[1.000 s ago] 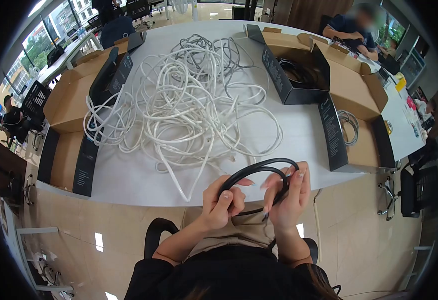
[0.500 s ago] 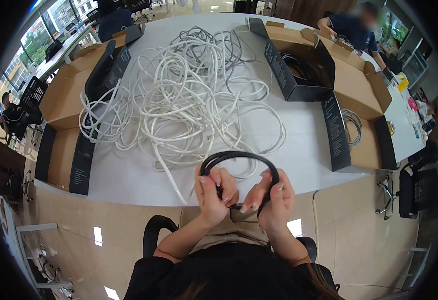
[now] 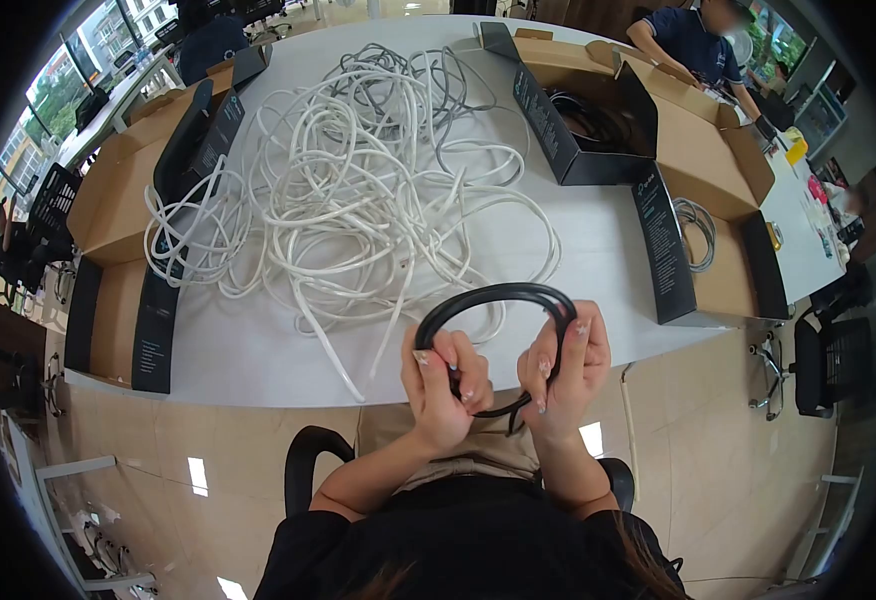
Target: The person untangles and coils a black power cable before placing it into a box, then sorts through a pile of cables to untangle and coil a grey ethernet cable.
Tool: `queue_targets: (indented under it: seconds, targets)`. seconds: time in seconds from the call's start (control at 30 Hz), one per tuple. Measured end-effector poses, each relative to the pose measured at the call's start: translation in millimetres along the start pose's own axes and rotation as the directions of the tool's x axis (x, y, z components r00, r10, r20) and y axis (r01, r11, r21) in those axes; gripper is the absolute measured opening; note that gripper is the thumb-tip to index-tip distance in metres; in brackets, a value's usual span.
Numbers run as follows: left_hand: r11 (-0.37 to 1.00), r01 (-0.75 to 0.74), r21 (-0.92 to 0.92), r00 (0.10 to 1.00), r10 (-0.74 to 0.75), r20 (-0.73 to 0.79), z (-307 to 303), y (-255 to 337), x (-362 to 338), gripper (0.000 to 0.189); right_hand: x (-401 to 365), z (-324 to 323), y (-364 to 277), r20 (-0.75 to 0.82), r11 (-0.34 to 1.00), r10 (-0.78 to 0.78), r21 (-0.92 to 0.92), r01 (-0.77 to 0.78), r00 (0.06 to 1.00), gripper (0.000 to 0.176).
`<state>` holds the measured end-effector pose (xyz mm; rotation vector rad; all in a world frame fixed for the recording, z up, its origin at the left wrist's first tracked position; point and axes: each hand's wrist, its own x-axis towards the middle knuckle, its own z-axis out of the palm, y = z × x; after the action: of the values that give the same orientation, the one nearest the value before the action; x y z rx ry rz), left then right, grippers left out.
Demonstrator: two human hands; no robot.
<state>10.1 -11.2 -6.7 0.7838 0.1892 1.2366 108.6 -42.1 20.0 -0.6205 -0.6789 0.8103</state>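
A black cable [image 3: 498, 292], looped into a coil, is held up between my two hands over the table's front edge. My left hand [image 3: 443, 390] is closed around the coil's left side. On the right side, my right hand [image 3: 570, 370] grips it between thumb and fingers, and a short cable end hangs down beside that hand. Just beyond the coil lies a large tangle of white cables [image 3: 348, 210], with grey cables [image 3: 388, 75] at its far end. Parts of the coil are hidden behind my fingers.
An open black box [image 3: 153, 330] stands at left, with white cable draped over its side. At right, one open box [image 3: 613, 178] holds black cable; another [image 3: 663, 270] holds a coiled grey cable [image 3: 696, 235]. Another person [image 3: 683, 45] sits beyond them.
My right hand's fingers have closed in around the coil. Both hands have shifted slightly right, and the loop looks rounder. The view has moved a little.
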Motion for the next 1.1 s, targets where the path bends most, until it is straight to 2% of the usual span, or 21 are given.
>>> queue_targets:
  seconds: [0.1, 0.13, 0.23, 0.27, 0.3, 0.37, 0.4, 0.5, 0.57, 0.6, 0.7, 0.73, 0.83, 0.87, 0.9, 0.97, 1.0, 1.1]
  targets:
    - [0.999, 0.003, -0.053, 1.000, -0.003, -0.011, 2.4, 8.9, 2.2, 0.028, 10.5, -0.9, 1.6, -0.010, 0.984, 0.168, -0.060, -0.168, 0.986, 0.029]
    - [0.999, -0.015, -0.041, 1.000, 0.014, -0.009, 1.9, 13.8, 3.7, 0.028, 11.3, -6.4, 5.0, 0.040, 0.974, 0.202, -0.112, -0.197, 0.979, 0.034]
    - [0.992, -0.094, -0.079, 0.995, 0.092, -0.032, -0.2, 25.6, 3.4, 0.027, -4.0, -4.3, 10.7, 0.091, 0.960, 0.203, -0.214, -0.180, 0.975, 0.037]
    - [0.991, -0.109, -0.075, 0.994, 0.107, -0.026, -2.8, 30.2, 3.9, 0.027, -11.2, -13.4, 9.4, 0.140, 0.935, 0.241, -0.298, -0.191, 0.960, 0.033]
    - [0.988, -0.124, -0.091, 0.992, 0.122, -0.030, -1.6, 36.4, 5.1, 0.026, -16.9, -18.3, 3.4, 0.174, 0.852, 0.294, -0.494, -0.175, 0.940, 0.031]
    - [0.981, -0.151, -0.125, 0.988, 0.146, -0.048, 4.0, 50.7, 9.3, 0.023, -27.4, -28.6, -11.0, 0.200, 0.577, 0.419, -0.811, -0.090, 0.886, 0.028]
    - [0.972, -0.166, -0.165, 0.986, 0.169, 0.004, 0.6, 57.4, 11.0, 0.021, -32.4, -40.0, -15.4, 0.202, 0.538, 0.457, -0.839, -0.088, 0.866, 0.026]
    - [0.943, -0.269, -0.197, 0.962, 0.272, -0.012, -3.9, 71.5, 15.1, 0.020, -46.4, -80.8, -22.6, 0.179, 0.433, 0.528, -0.898, -0.082, 0.830, 0.021]
    - [0.922, -0.327, -0.205, 0.944, 0.330, -0.021, -6.2, 73.8, 19.5, 0.019, -56.1, -98.6, -27.1, 0.136, 0.383, 0.525, -0.919, -0.091, 0.840, 0.015]
    - [0.923, -0.342, -0.178, 0.939, 0.344, -0.023, -5.9, 73.3, 20.7, 0.018, -59.2, -98.1, -25.3, 0.117, 0.455, 0.420, -0.885, -0.097, 0.900, 0.020]
    - [0.911, -0.410, -0.032, 0.910, 0.412, 0.047, -1.8, 63.2, 20.3, 0.017, -67.4, -81.8, -28.1, 0.280, 0.096, 0.193, -0.959, 0.266, 0.940, 0.032]
    - [0.896, -0.443, 0.042, 0.894, 0.438, 0.090, 1.2, 59.2, 21.0, 0.017, -63.1, -81.4, -25.8, 0.493, 0.090, 0.075, -0.869, 0.486, 0.867, 0.047]
    - [0.839, -0.477, 0.261, 0.875, 0.426, 0.230, 2.2, 52.5, 19.7, 0.019, -53.2, -60.6, -50.2, 0.664, -0.104, 0.198, -0.717, 0.689, 0.721, 0.051]
    - [0.811, -0.491, 0.319, 0.866, 0.413, 0.284, 5.5, 49.9, 21.5, 0.020, -49.0, -52.9, -60.4, 0.697, -0.217, 0.311, -0.609, 0.762, 0.646, 0.055]
    - [0.779, -0.504, 0.373, 0.856, 0.393, 0.336, 7.7, 47.8, 21.6, 0.020, -45.4, -45.0, -67.3, 0.702, -0.193, 0.362, -0.587, 0.786, 0.613, 0.056]
    - [0.855, -0.453, 0.254, 0.869, 0.360, 0.339, 4.6, 46.3, 16.1, 0.022, -38.5, -33.2, -75.8, 0.705, -0.144, 0.456, -0.544, 0.827, 0.543, 0.056]
    - [0.880, -0.423, 0.217, 0.872, 0.331, 0.360, 0.4, 49.6, 13.5, 0.023, -35.7, -33.7, -79.0, 0.685, -0.073, 0.512, -0.566, 0.821, 0.518, 0.057]
    - [0.926, -0.357, 0.123, 0.875, 0.286, 0.391, -5.9, 58.1, 11.9, 0.023, -34.7, -36.1, -78.9, 0.640, -0.010, 0.543, -0.643, 0.766, 0.544, 0.053]
